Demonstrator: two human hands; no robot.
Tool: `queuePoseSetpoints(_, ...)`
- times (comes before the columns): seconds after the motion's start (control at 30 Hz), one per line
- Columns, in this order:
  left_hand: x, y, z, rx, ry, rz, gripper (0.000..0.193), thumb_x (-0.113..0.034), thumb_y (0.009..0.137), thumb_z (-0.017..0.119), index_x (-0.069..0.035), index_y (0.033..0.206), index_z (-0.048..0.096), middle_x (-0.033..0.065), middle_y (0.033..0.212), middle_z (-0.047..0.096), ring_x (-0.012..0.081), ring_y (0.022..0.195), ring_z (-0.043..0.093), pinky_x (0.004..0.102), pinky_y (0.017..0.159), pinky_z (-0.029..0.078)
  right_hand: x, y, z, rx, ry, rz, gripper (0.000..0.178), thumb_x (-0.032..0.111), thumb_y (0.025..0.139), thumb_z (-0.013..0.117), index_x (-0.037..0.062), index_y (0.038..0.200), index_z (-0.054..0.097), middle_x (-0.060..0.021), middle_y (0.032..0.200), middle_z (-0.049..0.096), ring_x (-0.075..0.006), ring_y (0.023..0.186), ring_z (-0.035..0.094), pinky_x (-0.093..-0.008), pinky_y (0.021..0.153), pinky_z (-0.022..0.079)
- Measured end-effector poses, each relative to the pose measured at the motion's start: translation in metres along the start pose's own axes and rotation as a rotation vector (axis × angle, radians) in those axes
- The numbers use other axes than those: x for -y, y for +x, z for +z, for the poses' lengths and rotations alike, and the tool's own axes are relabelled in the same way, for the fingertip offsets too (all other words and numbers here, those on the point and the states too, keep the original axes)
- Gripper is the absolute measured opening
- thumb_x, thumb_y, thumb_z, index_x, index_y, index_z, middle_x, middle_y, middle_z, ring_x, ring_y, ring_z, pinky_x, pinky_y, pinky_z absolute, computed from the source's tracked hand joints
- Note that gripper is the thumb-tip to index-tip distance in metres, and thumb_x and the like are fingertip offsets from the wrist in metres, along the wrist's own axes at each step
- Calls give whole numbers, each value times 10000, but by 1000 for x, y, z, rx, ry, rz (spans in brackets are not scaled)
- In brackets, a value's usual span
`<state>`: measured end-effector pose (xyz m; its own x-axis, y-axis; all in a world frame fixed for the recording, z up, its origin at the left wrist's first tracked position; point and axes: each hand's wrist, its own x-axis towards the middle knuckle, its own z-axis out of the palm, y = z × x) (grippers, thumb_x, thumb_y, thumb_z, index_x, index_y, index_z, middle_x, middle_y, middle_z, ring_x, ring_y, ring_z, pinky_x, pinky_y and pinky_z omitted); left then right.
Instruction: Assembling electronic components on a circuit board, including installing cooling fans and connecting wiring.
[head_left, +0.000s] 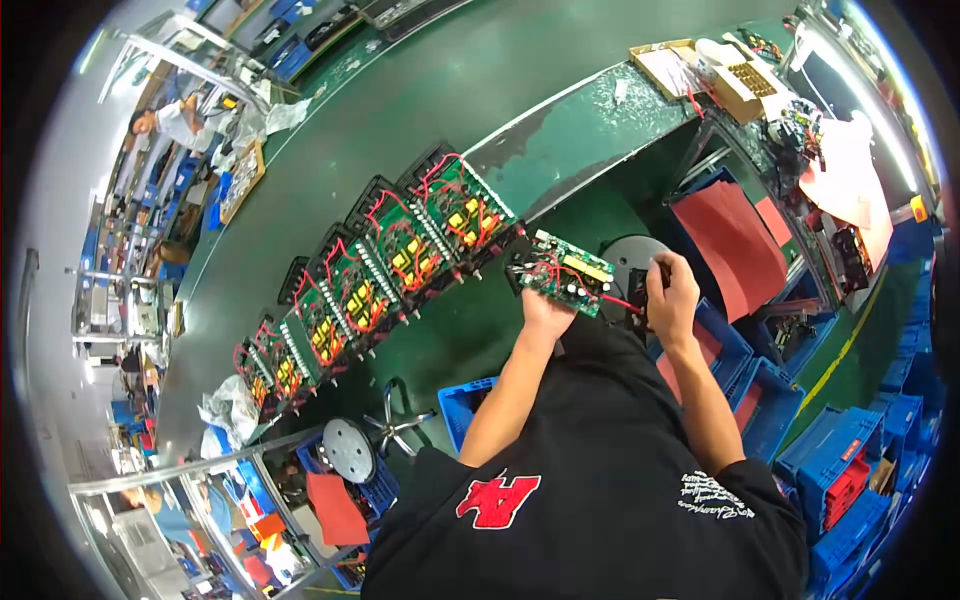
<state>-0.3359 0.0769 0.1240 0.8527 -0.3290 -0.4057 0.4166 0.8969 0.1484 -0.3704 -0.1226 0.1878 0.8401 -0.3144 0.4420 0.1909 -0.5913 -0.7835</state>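
My left hand is closed on the near edge of a green circuit board, holding it up from below. Yellow parts, white connectors and red wires crowd the board's top. To its right, my right hand has its fingers curled round a small black part, mostly hidden by the fingers. A red wire runs from the board toward that part. On the bench to the left, several black housings stand in a row, filled with green boards, yellow parts and red wires.
The green bench curves along the far side. A round stool seat stands lower left; another grey disc lies behind my right hand. Blue bins are stacked at right, near reddish sheets. A cardboard box sits at far right.
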Motion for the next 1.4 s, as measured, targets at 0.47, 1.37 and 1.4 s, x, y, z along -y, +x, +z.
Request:
queuePoseSetpoints(0.47, -50, 247, 16, -382, -6, 199, 293, -235, 979, 452, -58, 1153, 608, 89, 1115, 659, 244, 1032, 619, 387, 896, 519, -141, 240, 144, 388, -87, -161, 140, 35, 885, 617, -5, 1018, 602, -187, 953, 639, -355, 865, 637, -386, 768, 515)
queuePoseSetpoints(1.37, -44, 335, 16, 54, 2726, 1320, 280, -95, 756, 668, -76, 1035, 668, 63, 972, 632, 255, 1030, 593, 396, 876, 453, -296, 324, 230, 481, 229, -544, 149, 126, 900, 639, 54, 1022, 686, -106, 916, 676, -257, 768, 657, -329, 708, 515)
queuePoseSetpoints(1.4, -39, 337, 19, 14, 2743, 1326, 185, -107, 776, 656, -60, 954, 682, 68, 938, 638, 253, 956, 595, 388, 817, 454, -296, 322, 224, 528, 261, -497, 158, 116, 890, 644, 43, 1018, 699, -106, 901, 686, -223, 738, 650, -318, 697, 514)
